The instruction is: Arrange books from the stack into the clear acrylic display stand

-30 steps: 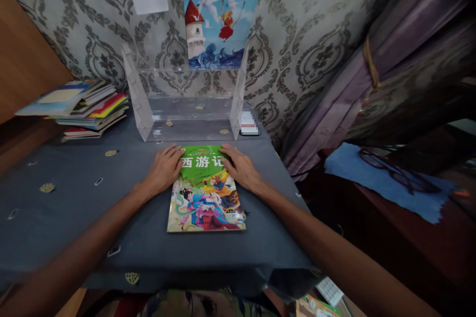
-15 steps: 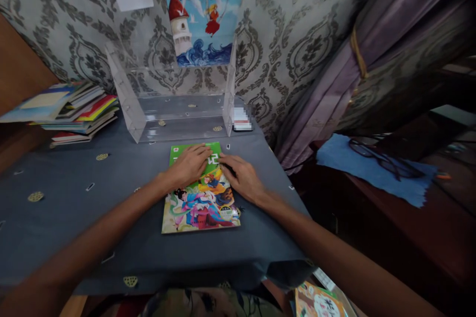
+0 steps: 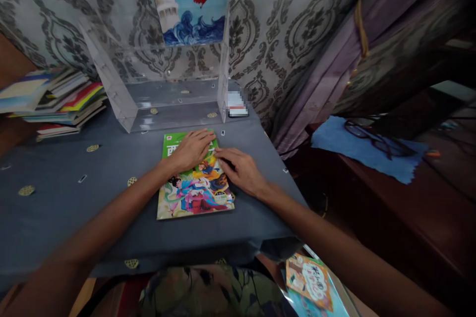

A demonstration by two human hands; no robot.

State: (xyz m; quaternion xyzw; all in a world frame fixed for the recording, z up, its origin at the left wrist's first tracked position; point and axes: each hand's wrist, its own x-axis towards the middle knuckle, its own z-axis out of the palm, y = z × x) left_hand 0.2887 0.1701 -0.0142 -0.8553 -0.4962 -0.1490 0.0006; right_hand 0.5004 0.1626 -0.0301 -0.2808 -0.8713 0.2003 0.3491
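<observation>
A picture book [image 3: 197,193] with a green top and bright cartoon figures lies flat on the cloth-covered table, cover up. Across the upper part of its cover rests my left hand [image 3: 193,150], palm down with the fingers stretched out, hiding some of the title. My right hand [image 3: 241,171] touches the book's right edge with its fingertips; its thumb is apart from the fingers. Just beyond the book stands a clear acrylic rack [image 3: 174,114], with no book in it.
A stack of books [image 3: 70,104] sits at the left back. Behind the rack, a fairy-tale picture [image 3: 189,5] is against the wall. Eyeglasses [image 3: 375,138] lie on a blue cloth [image 3: 334,143] at the right. Low at the right is an orange book [image 3: 308,282].
The view has tipped downward, so the table and rack appear higher. My left hand has shifted slightly on the cover, baring the first title character and covering the last. The book still lies flat.
</observation>
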